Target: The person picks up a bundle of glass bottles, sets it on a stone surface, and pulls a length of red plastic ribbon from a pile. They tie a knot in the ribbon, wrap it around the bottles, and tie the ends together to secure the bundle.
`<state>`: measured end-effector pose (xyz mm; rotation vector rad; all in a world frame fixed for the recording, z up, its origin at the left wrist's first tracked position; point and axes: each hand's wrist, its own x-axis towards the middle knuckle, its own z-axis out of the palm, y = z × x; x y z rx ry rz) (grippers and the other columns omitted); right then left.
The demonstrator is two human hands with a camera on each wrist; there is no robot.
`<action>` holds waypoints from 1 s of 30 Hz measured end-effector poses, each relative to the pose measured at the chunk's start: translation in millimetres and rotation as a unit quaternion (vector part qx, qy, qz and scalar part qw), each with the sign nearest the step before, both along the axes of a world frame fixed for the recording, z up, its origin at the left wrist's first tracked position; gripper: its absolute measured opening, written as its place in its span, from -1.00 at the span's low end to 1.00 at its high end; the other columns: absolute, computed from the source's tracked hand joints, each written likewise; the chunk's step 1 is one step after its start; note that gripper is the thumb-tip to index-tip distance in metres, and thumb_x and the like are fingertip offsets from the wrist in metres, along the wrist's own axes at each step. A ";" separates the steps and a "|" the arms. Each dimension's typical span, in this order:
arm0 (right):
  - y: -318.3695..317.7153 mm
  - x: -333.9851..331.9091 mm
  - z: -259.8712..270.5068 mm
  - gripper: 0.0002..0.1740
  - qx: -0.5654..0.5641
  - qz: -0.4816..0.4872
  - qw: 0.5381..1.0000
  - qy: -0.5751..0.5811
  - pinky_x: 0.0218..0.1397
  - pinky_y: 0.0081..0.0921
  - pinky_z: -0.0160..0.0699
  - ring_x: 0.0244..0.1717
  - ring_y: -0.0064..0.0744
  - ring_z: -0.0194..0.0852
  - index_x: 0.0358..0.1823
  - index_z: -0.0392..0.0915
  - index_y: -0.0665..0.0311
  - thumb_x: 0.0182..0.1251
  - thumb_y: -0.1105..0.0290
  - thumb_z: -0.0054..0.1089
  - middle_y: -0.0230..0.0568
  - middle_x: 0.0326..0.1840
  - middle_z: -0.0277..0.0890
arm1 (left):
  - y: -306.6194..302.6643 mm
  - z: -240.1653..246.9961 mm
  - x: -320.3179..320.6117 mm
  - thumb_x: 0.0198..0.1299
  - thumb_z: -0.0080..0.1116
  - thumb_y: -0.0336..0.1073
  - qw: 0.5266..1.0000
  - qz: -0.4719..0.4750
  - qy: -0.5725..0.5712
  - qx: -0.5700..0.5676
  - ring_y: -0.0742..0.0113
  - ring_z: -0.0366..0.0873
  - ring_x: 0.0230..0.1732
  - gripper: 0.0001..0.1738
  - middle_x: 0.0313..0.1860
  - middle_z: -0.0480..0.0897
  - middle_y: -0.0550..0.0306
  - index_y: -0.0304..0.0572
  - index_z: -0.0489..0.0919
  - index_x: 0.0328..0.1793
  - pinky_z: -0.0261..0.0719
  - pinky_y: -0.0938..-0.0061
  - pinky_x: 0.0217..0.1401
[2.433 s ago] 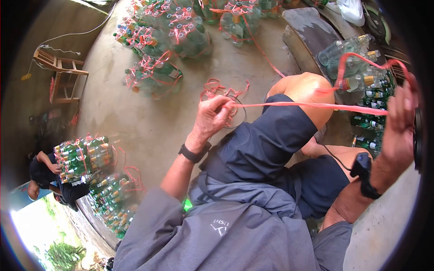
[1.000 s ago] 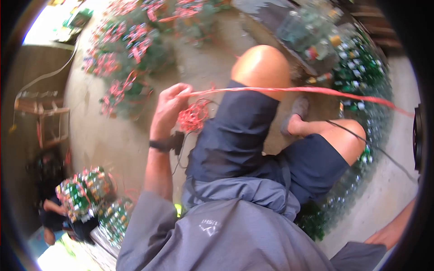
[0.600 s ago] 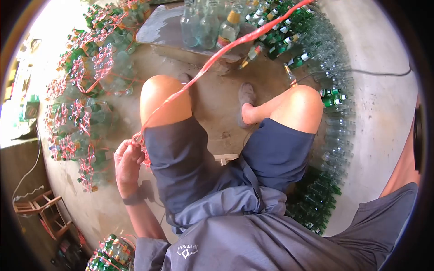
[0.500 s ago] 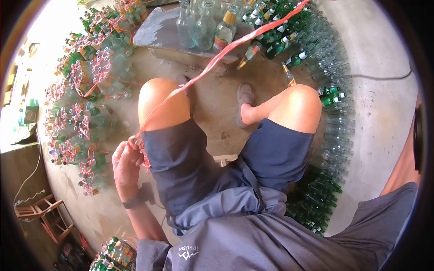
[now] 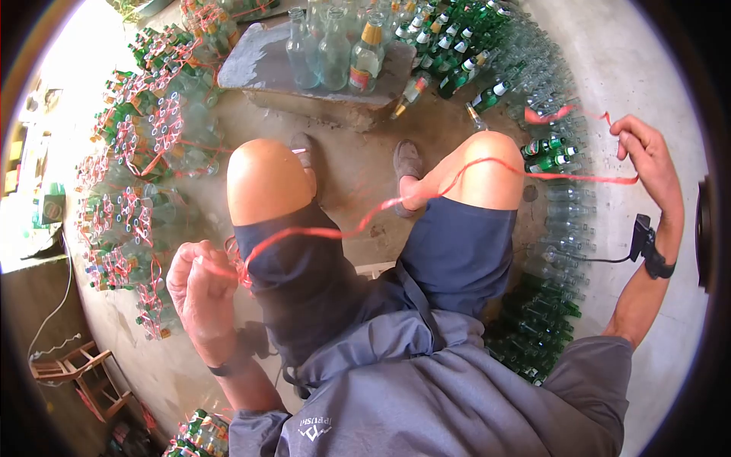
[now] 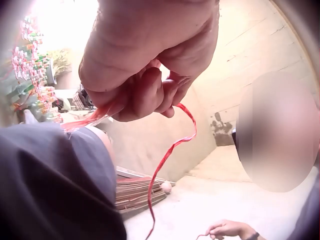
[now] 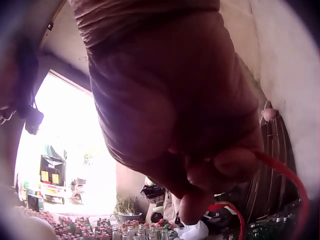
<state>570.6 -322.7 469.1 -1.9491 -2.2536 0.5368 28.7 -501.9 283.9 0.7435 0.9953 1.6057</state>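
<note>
A strand of red plastic twine [image 5: 358,226] runs slack and wavy across both knees in the head view. At its left end my left hand [image 5: 202,293] pinches it beside the left thigh, fingers curled; the left wrist view shows a length of the twine [image 6: 172,145] hanging below those fingers. Out to the right, above the standing bottles, my right hand [image 5: 649,160] holds the other part with thumb and fingers, and a short loose tail floats beyond the fingertips. In the right wrist view the twine [image 7: 287,172] comes out of the curled fingers.
Bottle bundles tied with red twine [image 5: 137,198] stand at left. A stone slab [image 5: 259,57] bears clear bottles [image 5: 333,53]. Rows of loose green and clear bottles [image 5: 567,228] curve round the right side. A wooden stool [image 5: 95,381] lies at lower left; a cable [image 5: 601,260] reaches the right wrist.
The right hand has come back into the head view from beyond its edge. The twine, earlier stretched toward the upper right, now sags across the knees. The head view has turned toward the slab.
</note>
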 end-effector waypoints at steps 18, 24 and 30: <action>-34.6 74.2 -107.3 -0.76 0.130 0.014 0.963 -0.234 0.08 -0.29 0.55 0.00 0.07 0.60 -0.07 0.60 0.35 0.26 0.44 0.22 0.09 0.01 0.57 | 25.0 59.5 90.2 0.33 0.09 -0.45 0.982 -0.103 0.152 -0.032 0.61 0.21 -0.59 -0.89 -0.49 0.47 0.23 -0.40 0.54 -0.21 0.22 0.65 -0.54; -58.8 -123.9 -100.3 -0.51 0.184 0.254 0.925 0.213 0.12 -0.21 0.59 -0.02 -0.10 0.63 0.14 0.52 0.43 0.33 0.25 0.39 0.00 -0.05 0.57 | 40.7 37.6 134.5 0.37 0.25 -0.42 0.952 -0.253 0.167 -0.041 0.59 0.56 -0.39 -0.86 -0.42 0.70 0.15 -0.42 0.67 -0.12 0.54 0.59 -0.32; -80.2 -196.1 -130.0 -0.49 -0.006 0.327 0.877 0.352 -0.01 -0.26 0.61 -0.10 -0.12 0.67 0.21 0.46 0.48 0.42 0.25 0.34 0.06 0.00 0.57 | 53.7 31.8 146.4 0.41 0.21 -0.39 0.926 -0.275 0.258 -0.026 0.53 0.65 -0.15 -0.83 -0.23 0.75 0.10 -0.42 0.67 -0.09 0.63 0.54 -0.04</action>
